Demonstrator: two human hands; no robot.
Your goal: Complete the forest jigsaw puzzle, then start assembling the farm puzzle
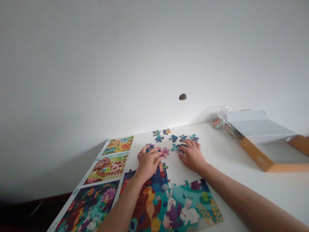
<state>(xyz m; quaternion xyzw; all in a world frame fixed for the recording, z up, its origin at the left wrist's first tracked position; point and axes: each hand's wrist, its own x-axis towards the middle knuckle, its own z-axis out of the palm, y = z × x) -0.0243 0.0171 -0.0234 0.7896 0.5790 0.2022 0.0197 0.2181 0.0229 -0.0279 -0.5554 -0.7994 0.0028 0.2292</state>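
A partly joined jigsaw puzzle (pixel 178 206) with rabbits and plants lies on the white table. Above its upper left part is my left hand (pixel 149 161), palm down with fingers apart, its fingertips beside a pink puzzle piece (pixel 165 152). My right hand (pixel 192 156) rests palm down with spread fingers, touching dark blue pieces near a teal piece (pixel 174 148). Several loose pieces lie beyond the hands, among them a dark one (pixel 173 138) and one with orange (pixel 166 131). Whether anything is under my palms is hidden.
Three picture sheets, the farthest showing a lion (pixel 119 145), line the table's left edge. At the right stands an open orange and white box (pixel 258 158), with a clear plastic bag of pieces (pixel 223 127) beside it. The white wall (pixel 145 80) behind has a hole (pixel 182 97).
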